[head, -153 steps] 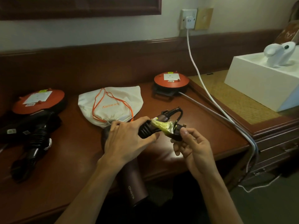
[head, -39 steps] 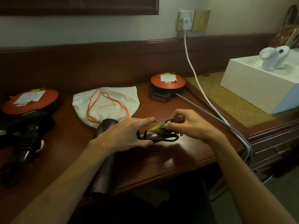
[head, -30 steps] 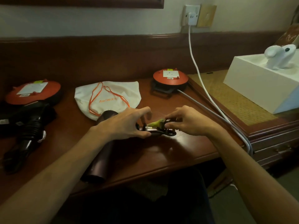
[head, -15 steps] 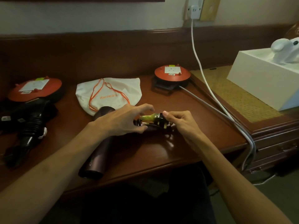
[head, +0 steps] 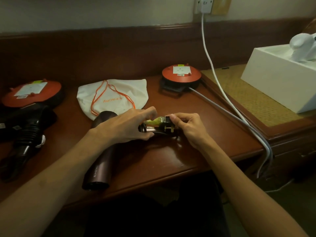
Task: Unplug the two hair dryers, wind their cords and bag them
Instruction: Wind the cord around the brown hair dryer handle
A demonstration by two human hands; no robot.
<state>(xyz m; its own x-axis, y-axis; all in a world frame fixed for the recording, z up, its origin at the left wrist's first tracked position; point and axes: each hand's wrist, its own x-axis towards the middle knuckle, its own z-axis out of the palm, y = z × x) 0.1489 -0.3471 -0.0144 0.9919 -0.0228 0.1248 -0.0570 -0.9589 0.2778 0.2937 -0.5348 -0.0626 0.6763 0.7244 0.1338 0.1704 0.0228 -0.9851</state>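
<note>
A dark maroon hair dryer lies on the wooden desk, its barrel pointing toward the near edge and its handle reaching sideways under the two hands; the left hand is curled over the handle, thumb below and fingers above, gripping it where the wound cord is bunched; the right hand pinches the black plug at the handle's end between thumb and forefinger, the plug's brass pins showing toward the camera; a strip of yellow-green tape sits on the cord bundle between the two hands

Just behind the maroon dryer, touching its rear end, lies a white drawstring bag with orange cords, flat and closed; well to the left of the maroon dryer a second, black hair dryer lies on the desk with its ribbed handle toward the near edge; behind that black dryer sits an orange-topped cable reel, and a second orange-topped reel sits behind and to the right of the maroon dryer; a grey cable runs from that reel off the desk's right edge; beside it a white cable climbs to a wall socket; further right of the maroon dryer a white box stands on a woven mat
</note>
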